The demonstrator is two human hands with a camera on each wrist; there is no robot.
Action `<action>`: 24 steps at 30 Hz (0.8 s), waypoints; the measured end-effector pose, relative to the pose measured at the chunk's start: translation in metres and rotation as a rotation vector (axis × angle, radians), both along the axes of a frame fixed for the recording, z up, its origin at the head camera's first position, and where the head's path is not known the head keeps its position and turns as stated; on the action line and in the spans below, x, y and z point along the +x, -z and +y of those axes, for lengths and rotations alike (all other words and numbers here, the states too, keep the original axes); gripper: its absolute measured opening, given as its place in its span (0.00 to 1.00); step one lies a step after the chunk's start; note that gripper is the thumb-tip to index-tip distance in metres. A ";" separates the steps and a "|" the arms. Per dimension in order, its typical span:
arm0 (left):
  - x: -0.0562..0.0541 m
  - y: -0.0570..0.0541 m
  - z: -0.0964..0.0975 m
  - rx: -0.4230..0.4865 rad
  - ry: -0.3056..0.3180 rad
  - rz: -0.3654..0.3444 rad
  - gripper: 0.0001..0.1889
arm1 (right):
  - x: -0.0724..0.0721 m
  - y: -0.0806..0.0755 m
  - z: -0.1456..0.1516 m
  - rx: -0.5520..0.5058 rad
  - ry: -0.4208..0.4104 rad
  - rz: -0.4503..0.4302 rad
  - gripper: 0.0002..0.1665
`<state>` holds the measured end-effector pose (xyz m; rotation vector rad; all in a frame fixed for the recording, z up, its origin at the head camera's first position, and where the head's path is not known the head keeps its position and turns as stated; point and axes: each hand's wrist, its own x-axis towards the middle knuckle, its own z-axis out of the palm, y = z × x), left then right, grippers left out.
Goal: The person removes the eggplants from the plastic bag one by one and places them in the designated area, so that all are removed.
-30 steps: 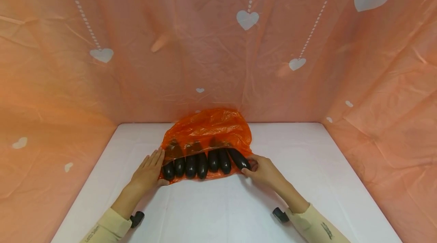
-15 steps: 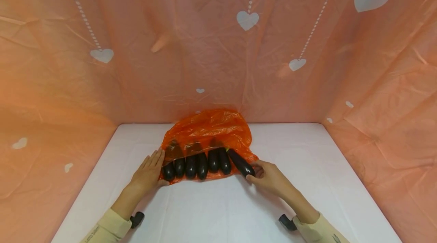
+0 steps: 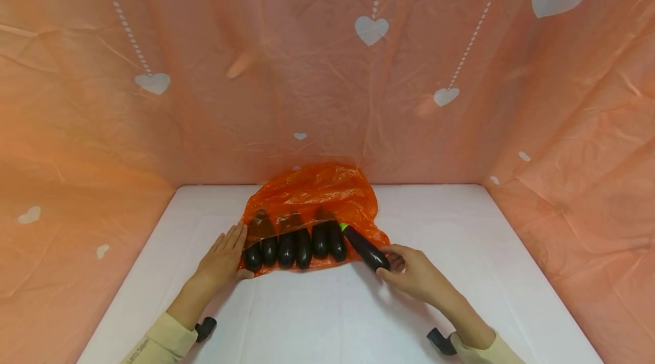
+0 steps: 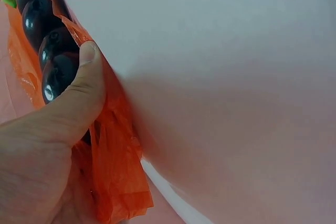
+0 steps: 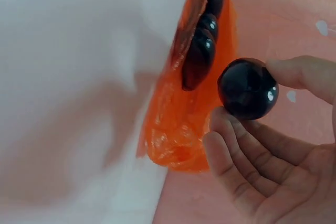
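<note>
A translucent orange plastic bag (image 3: 312, 187) lies flat with its mouth toward me. Side by side in its mouth are several dark eggplants (image 3: 304, 251), their far ends under the film. My right hand (image 3: 414, 274) pinches another eggplant (image 3: 365, 247) by its rounded end, thumb on one side and fingertips on the other. That eggplant slants over the right part of the bag, its green stem end (image 3: 343, 227) beside the row. My left hand (image 3: 221, 259) rests along the bag's left edge with fingers straight. In the left wrist view its thumb (image 4: 86, 85) presses the film beside an eggplant.
The bag lies on a white table (image 3: 307, 318), its far end reaching the table's back edge. Orange sheeting (image 3: 317, 85) with white hearts rises behind and at both sides. A small black device sits at each wrist, the left one (image 3: 206, 329) and the right one (image 3: 441, 342).
My right hand has drawn its eggplant toward me and to the right, and the green stem end has come out from under the film. My left hand has stayed in place.
</note>
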<state>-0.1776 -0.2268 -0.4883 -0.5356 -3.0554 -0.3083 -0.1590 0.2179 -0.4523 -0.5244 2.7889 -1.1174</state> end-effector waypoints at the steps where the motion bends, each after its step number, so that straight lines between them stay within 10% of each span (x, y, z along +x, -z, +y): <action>1: 0.000 0.000 0.000 0.000 0.001 0.000 0.59 | 0.001 -0.001 0.002 -0.003 -0.005 0.006 0.26; 24: 0.001 -0.005 0.002 0.001 -0.003 -0.012 0.59 | -0.003 -0.007 0.025 -0.064 0.128 0.046 0.26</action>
